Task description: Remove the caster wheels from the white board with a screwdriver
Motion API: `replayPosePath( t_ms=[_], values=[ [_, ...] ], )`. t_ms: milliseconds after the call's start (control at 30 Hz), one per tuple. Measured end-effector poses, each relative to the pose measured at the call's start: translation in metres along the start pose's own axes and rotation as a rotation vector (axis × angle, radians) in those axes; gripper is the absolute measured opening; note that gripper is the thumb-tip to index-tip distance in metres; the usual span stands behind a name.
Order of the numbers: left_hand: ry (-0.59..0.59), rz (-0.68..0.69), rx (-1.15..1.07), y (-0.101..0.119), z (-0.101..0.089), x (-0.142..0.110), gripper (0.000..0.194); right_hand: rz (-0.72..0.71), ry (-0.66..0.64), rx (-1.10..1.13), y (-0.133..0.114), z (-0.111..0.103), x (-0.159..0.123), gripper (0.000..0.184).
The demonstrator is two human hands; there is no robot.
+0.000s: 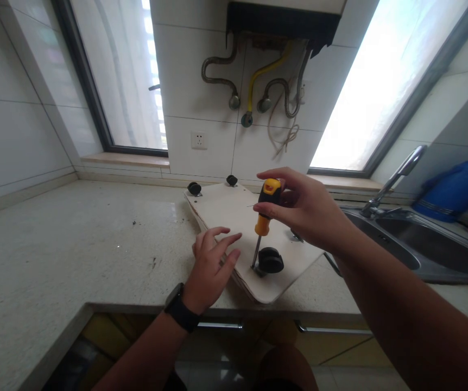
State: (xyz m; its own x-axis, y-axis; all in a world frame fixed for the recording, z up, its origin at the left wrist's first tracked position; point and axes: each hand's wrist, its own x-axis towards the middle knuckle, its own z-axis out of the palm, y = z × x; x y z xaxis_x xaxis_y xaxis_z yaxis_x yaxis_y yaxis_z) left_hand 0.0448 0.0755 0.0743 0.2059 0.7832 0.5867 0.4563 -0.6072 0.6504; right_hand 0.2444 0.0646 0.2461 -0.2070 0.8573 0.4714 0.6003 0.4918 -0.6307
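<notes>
My right hand (299, 203) grips a yellow and black screwdriver (263, 220) by its handle. The shaft points down, slightly tilted, and its tip meets the mounting plate of a black caster wheel (270, 260) at the near corner of a white board (234, 209). My left hand (213, 255), with a black watch on the wrist, rests over the board's left edge, fingers spread and holding nothing. Two more black casters (194, 188) stand at the far corners of the board. Another metal caster plate (296, 235) is partly hidden behind my right hand.
The board lies on a pale stone countertop (107, 244). A double metal sink (392, 244) with a faucet (397, 176) is to the right, and a blue gas cylinder (457, 184) lies beyond it. Hoses (254, 79) hang from a unit on the tiled wall.
</notes>
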Motion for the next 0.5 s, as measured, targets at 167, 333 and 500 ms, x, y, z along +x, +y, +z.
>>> replayPosePath(
  t_ms=[167, 333, 500],
  values=[
    [-0.275, -0.025, -0.395, 0.017, 0.002, 0.034, 0.028, -0.017, -0.133, 0.213, 0.002, -0.003, 0.002, 0.054],
    [-0.394, -0.158, -0.59, 0.018, 0.011, 0.047, 0.025, -0.021, -0.191, 0.289, 0.005, -0.005, 0.003, 0.044],
    [-0.33, -0.167, -0.501, 0.022, 0.011, 0.047, 0.02, -0.021, 0.002, 0.047, 0.006, -0.001, 0.004, 0.045]
  ],
)
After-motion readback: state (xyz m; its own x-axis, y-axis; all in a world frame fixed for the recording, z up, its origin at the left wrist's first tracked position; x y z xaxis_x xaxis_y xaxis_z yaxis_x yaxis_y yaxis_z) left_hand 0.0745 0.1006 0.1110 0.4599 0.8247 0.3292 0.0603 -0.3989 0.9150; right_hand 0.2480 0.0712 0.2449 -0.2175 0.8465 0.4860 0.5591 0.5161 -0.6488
